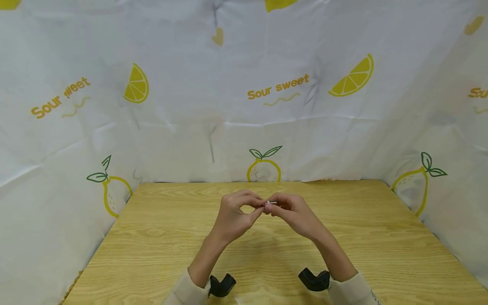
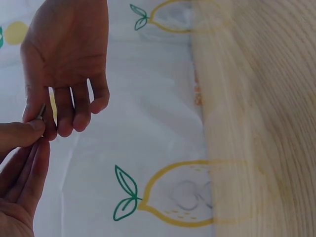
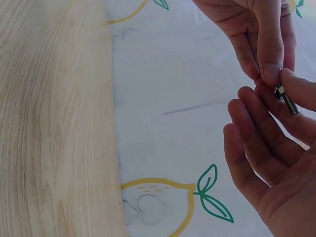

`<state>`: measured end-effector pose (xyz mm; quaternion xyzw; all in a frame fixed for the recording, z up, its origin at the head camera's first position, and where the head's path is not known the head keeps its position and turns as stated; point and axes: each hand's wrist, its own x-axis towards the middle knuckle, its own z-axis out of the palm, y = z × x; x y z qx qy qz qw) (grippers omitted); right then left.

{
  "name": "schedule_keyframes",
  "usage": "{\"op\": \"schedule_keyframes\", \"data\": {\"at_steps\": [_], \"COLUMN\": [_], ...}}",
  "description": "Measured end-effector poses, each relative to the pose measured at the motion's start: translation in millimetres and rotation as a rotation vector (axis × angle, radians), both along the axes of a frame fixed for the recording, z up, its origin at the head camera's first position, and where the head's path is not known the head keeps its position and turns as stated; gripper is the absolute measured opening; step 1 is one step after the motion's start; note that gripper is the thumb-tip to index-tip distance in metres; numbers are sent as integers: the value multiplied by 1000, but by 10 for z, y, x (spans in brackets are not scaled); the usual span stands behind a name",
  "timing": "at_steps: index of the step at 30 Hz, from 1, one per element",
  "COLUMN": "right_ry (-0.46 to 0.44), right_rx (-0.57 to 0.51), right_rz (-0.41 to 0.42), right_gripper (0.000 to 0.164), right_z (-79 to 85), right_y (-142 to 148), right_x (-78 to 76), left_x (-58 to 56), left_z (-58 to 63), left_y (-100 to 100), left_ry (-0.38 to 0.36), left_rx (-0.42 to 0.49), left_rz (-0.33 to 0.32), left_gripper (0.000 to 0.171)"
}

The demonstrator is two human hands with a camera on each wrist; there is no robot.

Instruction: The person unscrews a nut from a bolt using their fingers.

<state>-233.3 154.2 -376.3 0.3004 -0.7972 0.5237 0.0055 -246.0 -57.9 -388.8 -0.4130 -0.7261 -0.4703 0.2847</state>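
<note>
Two hands meet on one small metal bolt [image 3: 291, 104], and the step looks like turning something on its thread with the fingertips. To do it well, I would hold one side quite still and let the other roll thumb against finger in short, light turns, square to the shaft so the thread does not bind; too loose a pinch could drop it on the table [image 1: 152, 237]. The left hand [image 1: 230, 218] pinches the end by the shiny wider collar [image 3: 280, 91]; the right hand [image 1: 296, 214] pinches beside that collar with thumb and forefinger, its other fingers held apart and only slightly bent. The bolt sits between the touching fingertips, raised above the table, its bare threaded end pointing away from the left hand and in towards the right palm. Whether the collar is a nut or the bolt's head, I cannot tell.
</note>
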Motion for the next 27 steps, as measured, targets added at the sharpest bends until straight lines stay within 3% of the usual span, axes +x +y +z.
{"op": "schedule_keyframes", "data": {"at_steps": [14, 27], "right_ry": [37, 75], "right_rx": [26, -18], "right_rz": [-94, -166], "right_gripper": [19, 17], "right_z": [23, -3], "right_y": [-13, -23], "right_x": [15, -3], "left_x": [5, -7], "left_z": [3, 1], "left_y": [11, 13], "left_ry": [60, 102], "left_rx": [-21, -16], "left_rz": [40, 19], "left_gripper": [7, 10]}}
